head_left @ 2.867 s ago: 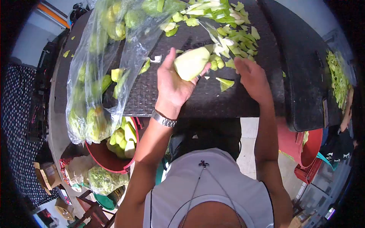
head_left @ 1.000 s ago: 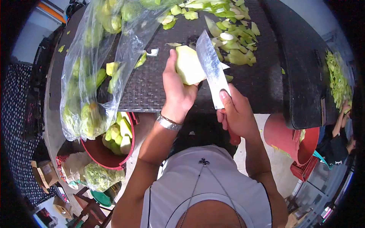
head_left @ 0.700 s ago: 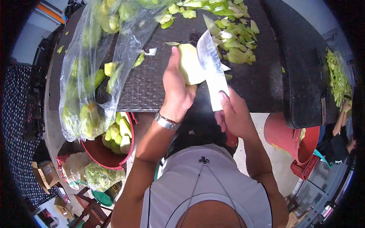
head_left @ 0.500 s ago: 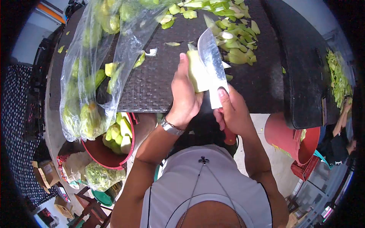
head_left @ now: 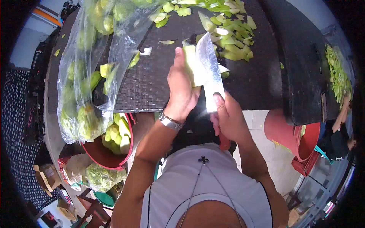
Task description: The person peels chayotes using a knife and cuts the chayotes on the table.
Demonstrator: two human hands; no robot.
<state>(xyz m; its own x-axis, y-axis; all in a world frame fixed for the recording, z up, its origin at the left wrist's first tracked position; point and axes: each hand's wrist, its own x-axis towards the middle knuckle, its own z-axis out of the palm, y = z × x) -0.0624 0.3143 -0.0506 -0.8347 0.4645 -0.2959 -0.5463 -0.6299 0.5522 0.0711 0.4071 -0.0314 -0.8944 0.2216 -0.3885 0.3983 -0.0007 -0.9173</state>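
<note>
My left hand (head_left: 180,87) is wrapped around a pale green, peeled piece of vegetable (head_left: 190,62), thumb pointing up along its side. In my right hand (head_left: 230,119) is a broad-bladed kitchen knife (head_left: 211,70) with a red handle, its tip pointing away from me. The blade overlaps the vegetable's right side; whether it is cutting in cannot be seen. Just beyond the blade lies a heap of green peelings and slices (head_left: 235,40) on the dark woven tabletop (head_left: 140,83).
A clear plastic bag (head_left: 85,72) of green vegetables hangs over the table's left edge. Below it, a red bucket (head_left: 94,154) holds pale peeled pieces. Another red bucket (head_left: 279,131) stands at right. At far right, another person's arm (head_left: 341,116) reaches toward shredded greens (head_left: 336,78).
Both hands, with the vegetable and knife, appear slightly further left, along with the table and bag. The knife stays against the vegetable, its tip a little lower in view.
</note>
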